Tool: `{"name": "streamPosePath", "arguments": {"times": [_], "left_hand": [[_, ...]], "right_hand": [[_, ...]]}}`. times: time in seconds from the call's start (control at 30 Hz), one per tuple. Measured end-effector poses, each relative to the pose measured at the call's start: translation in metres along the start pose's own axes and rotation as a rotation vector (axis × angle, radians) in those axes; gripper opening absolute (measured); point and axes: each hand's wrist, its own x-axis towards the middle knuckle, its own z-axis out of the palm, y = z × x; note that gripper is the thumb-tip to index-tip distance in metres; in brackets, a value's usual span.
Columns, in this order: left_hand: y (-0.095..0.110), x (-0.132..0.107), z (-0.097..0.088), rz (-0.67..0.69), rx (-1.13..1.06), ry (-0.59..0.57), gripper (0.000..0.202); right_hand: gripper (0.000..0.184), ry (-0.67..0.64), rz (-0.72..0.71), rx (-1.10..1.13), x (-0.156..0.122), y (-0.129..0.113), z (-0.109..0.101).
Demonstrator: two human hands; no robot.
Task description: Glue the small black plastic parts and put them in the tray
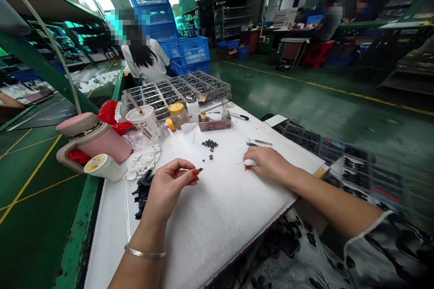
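Observation:
My left hand (pixel 176 180) is closed in a pinch, thumb against fingers, on a small black part (pixel 200 170) just above the white tabletop (pixel 217 216). My right hand (pixel 267 164) rests lower on the table at the right, its fingers curled together and pointing down. Something white (pixel 250 162) shows at those fingers; whether it is worn or held I cannot tell. Between and beyond the hands lies a small pile of black round parts (pixel 210 144). Thin black pins (pixel 252 144) and a slim metal tool (pixel 263 142) lie just past my right hand.
Black strips (pixel 143 192) lie left of my left hand. A pink flask (pixel 98 137), a paper cup (pixel 145 123), a yellow-lidded jar (pixel 178 115) and a small box (pixel 214 122) line the back. Compartment trays (pixel 176 90) stand behind. Another person (pixel 145 61) sits beyond.

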Motion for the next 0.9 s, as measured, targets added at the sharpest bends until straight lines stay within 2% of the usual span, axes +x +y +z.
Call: {"name": "streamPosePath", "arguments": {"times": [0.1,0.17,0.33,0.43,0.57,0.73,0.83,0.9], "left_hand": [[0.001,-0.001,-0.001,-0.019,-0.044,0.023,0.031],[0.001,-0.001,-0.001,-0.039,-0.096,0.018,0.032],[0.001,-0.001,-0.005,-0.087,-0.364,0.048,0.03],[0.002,0.0,-0.009,-0.094,-0.529,0.135,0.032],[0.006,-0.001,-0.014,-0.059,-0.705,0.195,0.033],[0.012,-0.002,-0.014,-0.071,-0.836,0.263,0.008],[0.011,-0.002,-0.012,-0.112,-0.847,0.297,0.009],[0.009,-0.002,-0.009,-0.126,-0.842,0.286,0.007]], "right_hand": [[0.015,-0.03,-0.021,-0.009,-0.001,-0.001,-0.005],[0.013,-0.045,-0.006,0.064,0.0,-0.004,-0.009],[0.016,-0.038,0.067,0.538,0.016,-0.025,-0.021],[0.024,-0.106,0.02,0.769,0.034,-0.044,-0.03],[0.014,-0.146,-0.091,0.898,0.063,-0.07,-0.038],[0.009,-0.148,-0.089,1.074,0.083,-0.098,-0.022],[0.013,-0.12,-0.052,1.236,0.08,-0.107,-0.006],[0.014,-0.061,-0.053,1.258,0.076,-0.11,0.0]]}}
